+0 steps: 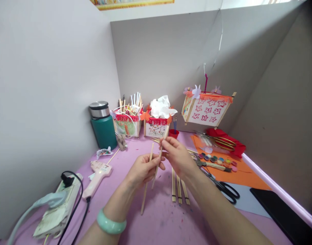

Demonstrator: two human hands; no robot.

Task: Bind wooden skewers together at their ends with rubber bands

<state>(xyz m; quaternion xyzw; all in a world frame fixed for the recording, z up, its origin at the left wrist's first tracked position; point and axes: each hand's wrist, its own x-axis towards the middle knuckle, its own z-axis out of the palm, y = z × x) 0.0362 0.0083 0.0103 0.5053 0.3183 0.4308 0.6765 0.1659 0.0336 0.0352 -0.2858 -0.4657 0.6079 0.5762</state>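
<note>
My left hand point(145, 167), with a pale green bangle point(111, 222) on its wrist, is closed around a thin wooden stick point(144, 195) that slants down toward me. In my right hand point(172, 151) a second wooden stick point(155, 177) is pinched near its upper part; its lower part passes by my left fingertips. Both hands are close together above the purple table point(158, 221). Several wooden sticks with dark bands point(179, 190) lie side by side below my right wrist.
At left are a glue gun point(101, 173), power strip point(56, 211) and green bottle point(104, 131). Decorated boxes point(126, 126) stand behind. A lantern point(207, 110) hangs at back right, above paints, pliers, scissors point(227, 192) and a black flat object point(280, 214).
</note>
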